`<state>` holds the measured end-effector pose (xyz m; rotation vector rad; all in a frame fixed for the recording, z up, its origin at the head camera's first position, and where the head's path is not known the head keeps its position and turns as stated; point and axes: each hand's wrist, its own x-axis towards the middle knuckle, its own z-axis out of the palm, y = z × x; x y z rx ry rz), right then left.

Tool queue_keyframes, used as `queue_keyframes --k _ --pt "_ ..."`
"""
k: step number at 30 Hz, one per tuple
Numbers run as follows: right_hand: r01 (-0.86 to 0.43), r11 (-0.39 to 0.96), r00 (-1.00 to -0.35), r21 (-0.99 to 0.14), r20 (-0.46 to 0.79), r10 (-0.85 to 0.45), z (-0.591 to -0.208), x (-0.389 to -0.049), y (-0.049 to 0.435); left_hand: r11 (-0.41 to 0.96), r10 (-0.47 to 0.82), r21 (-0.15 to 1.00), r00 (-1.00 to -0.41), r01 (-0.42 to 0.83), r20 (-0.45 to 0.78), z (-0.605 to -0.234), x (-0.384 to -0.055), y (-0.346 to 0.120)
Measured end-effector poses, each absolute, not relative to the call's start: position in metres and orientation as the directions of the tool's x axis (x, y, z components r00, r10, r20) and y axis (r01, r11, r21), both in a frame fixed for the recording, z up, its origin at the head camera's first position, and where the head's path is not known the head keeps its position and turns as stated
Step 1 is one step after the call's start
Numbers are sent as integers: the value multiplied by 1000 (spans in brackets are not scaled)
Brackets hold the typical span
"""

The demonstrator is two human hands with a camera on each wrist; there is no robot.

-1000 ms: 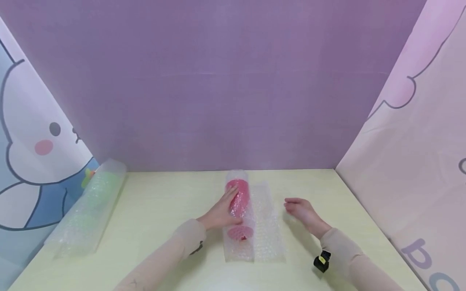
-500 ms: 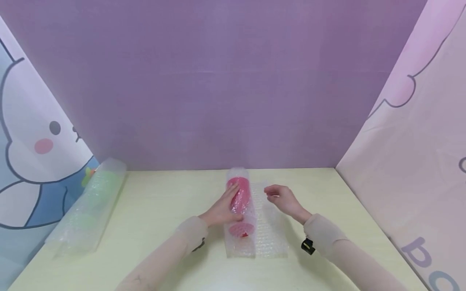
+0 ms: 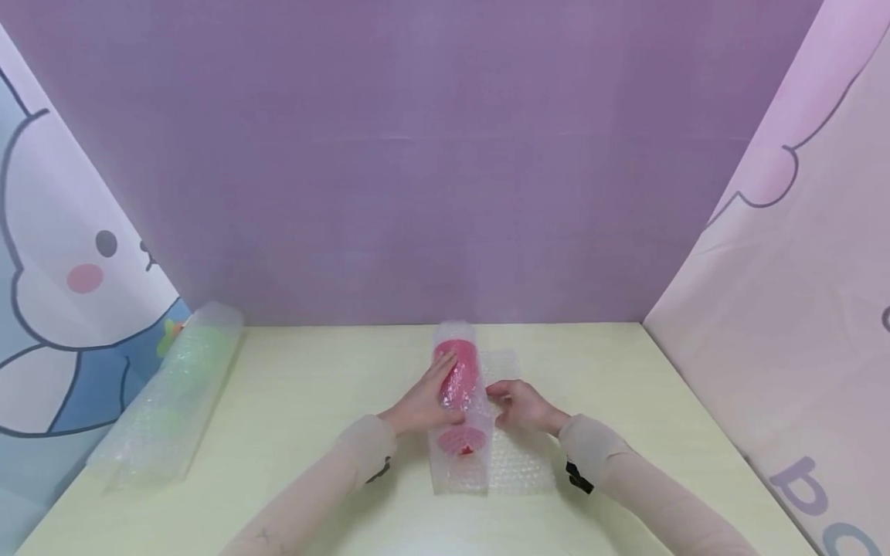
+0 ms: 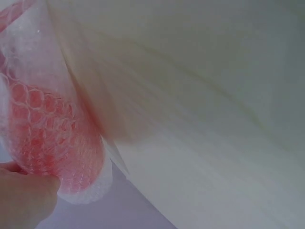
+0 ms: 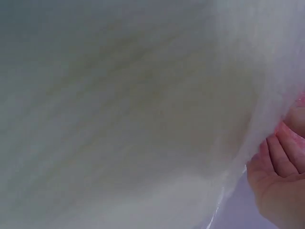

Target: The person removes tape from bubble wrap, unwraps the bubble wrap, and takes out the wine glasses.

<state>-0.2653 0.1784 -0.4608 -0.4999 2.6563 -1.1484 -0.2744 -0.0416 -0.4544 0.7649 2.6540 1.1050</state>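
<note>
Bubble wrap [image 3: 523, 472]: rolled around the pink tube [image 3: 467, 374]; a loose sheet is spread flat on the desk [image 3: 313, 371], from 2 to 5 o'clock of the tube.
Loose sheet risk: could be left slack or skewed, if it is caught under the wrist or pulled unevenly from one end.
Right hand [image 3: 524, 405]: placed at about 4 o'clock, bent fingertips set by the roll's edge; whether film is pinched in the grip cannot be told.
Left hand [image 3: 420, 401]: placed at about 8 o'clock; the wrapped tube is held in the grip, with fingers laid over its top.
Pink tube: laid lengthwise, 6 to 12 o'clock, mid-desk; a red mark [image 3: 467, 452] is seen at its near end.
Roll risk: layers could be loosened if the left grip were eased too soon; the tube could be slid endways by lopsided pressure.
Green bundle [image 3: 188, 378]: wrapped likewise, lying well apart at 9 o'clock.
Purple backdrop [image 3: 445, 170]: stood at 12 o'clock, behind everything.
</note>
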Motion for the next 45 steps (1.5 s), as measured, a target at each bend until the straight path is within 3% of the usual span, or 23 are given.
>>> queue_keyframes --k 7,18,45 --pt "-311 705 -907 -638 -22 -420 -462 -270 179 586 518 704 -854 401 55 -453 -275 -43" --pt "-357 674 -885 -647 4 -465 -463 -271 182 574 512 699 -853 426 100 -461 -279 -60" --pt "-284 693 -912 -663 -35 -408 -462 -269 178 535 461 784 -886 313 39 -452 -272 -91"
